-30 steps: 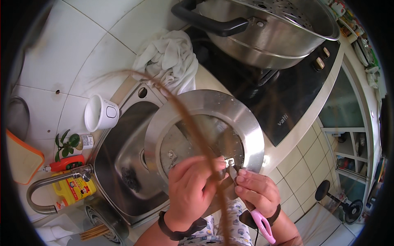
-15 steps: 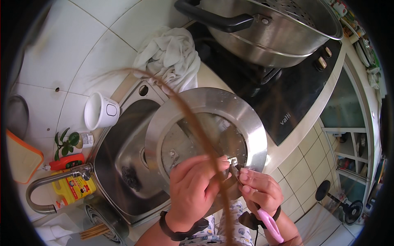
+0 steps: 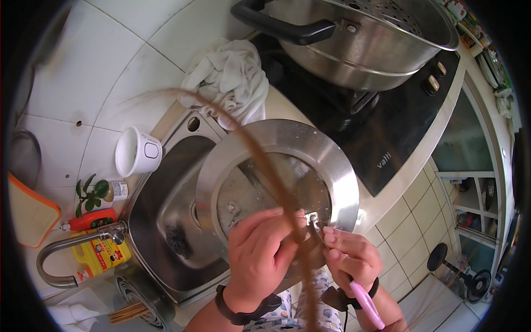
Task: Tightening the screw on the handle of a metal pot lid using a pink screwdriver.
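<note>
Both my hands meet over the near right side of a wide-rimmed steel basin [image 3: 271, 131], which has liquid and some small pieces in it. In the fingers of my left hand [image 3: 260, 257] is a small pale, shiny piece [image 3: 312, 217], too small to name. My right hand [image 3: 354, 254] is closed on a pink-handled tool [image 3: 366, 305] with a thin metal blade. Its handle points down toward my wrist, and its tip is at the pale piece. A blurred brown strand, like hair, crosses in front of the basin and partly hides my left fingertips.
Under the basin's left side lies a steel sink [image 3: 166, 188] with a dark scrubber [image 3: 177, 242] and a curved faucet [image 3: 55, 249]. A white cup [image 3: 141, 152], yellow bottle [image 3: 102, 252] and crumpled white cloth [image 3: 227, 80] stand around it. A large steel pot [image 3: 354, 61] sits on the black cooktop [image 3: 354, 149].
My hands stay over the basin with the same grips. The right hand and the pink handle have shifted very slightly down and right; the rest of the view has moved only a little.
</note>
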The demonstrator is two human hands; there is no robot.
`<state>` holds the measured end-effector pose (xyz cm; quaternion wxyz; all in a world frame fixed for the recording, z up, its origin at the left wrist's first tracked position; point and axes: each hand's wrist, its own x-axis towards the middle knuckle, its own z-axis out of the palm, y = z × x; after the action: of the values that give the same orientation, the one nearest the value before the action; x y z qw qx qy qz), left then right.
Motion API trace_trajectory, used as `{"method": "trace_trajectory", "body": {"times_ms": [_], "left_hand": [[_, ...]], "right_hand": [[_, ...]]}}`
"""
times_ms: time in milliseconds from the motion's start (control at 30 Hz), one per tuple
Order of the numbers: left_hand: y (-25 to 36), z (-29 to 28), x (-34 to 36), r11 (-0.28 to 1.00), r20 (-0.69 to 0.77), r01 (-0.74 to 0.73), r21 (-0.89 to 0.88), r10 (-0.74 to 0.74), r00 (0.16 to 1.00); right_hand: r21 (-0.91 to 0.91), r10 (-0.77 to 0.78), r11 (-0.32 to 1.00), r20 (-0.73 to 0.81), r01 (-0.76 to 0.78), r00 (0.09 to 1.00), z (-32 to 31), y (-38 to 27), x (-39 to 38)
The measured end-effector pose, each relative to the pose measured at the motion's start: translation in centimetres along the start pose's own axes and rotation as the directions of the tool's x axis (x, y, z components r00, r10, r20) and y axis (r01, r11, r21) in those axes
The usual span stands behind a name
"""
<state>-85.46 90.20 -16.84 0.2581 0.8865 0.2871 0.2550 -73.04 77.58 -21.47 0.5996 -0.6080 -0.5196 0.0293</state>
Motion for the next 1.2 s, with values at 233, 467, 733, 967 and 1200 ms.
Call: {"method": "trace_trajectory", "body": {"times_ms": [233,467,733,967,1200], "left_hand": [[0.1,-0.1,0.2,1.0,0.005,0.003,-0.011,-0.003,1.0],[-0.1,-0.2,0.1,1.0,0.018,0.003,-0.014,-0.002,1.0],[0.0,-0.2,0.2,1.0,0.012,-0.004,-0.027,0.004,1.0],[0.1,-0.4,0.2,0.999,0.036,-0.008,-0.032,0.009,0.999],[-0.1,-0.1,0.2,0.999,0.025,-0.009,-0.04,0.01,1.0]], "right_hand": [[-0.005,-0.032,0.999,0.057,0.033,0.998,-0.1,-0.2,0.1],[-0.074,-0.056,0.995,0.06,0.06,0.997,0.4,-0.4,0.1],[-0.073,0.006,0.997,-0.032,-0.008,0.999,2.0,-1.3,-0.6],[-0.079,-0.003,0.997,-0.057,-0.001,0.998,2.3,-1.7,-1.0],[-0.034,0.012,0.999,-0.089,-0.015,0.996,2.7,-1.7,-1.5]]}}
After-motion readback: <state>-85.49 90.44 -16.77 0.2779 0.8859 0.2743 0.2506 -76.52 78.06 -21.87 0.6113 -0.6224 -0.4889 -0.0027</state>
